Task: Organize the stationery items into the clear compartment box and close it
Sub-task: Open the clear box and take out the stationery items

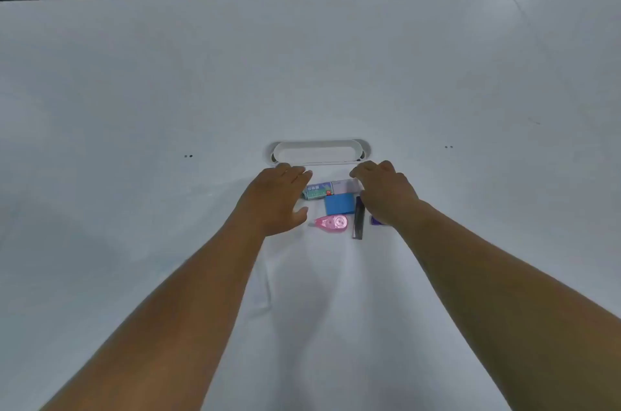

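Several stationery items lie close together on the white table. A green and white pack (316,191) and a pale lilac pack (344,186) are at the far side. A blue pad (340,204) is in the middle, with a pink correction tape (332,223) nearest me. A dark slim case (359,219) lies to the right, and a purple item (376,221) is mostly hidden under my right wrist. My left hand (279,199) is palm down at the group's left, fingers apart. My right hand (383,192) arches over the right side, fingertips curled down at the lilac pack. I cannot make out the clear box's outline.
A white oval cable hatch (317,152) is set into the table just beyond my fingertips. The white cover on the table shows creases (267,289) between my forearms. The table's far edge meets a wall and shelving at the top.
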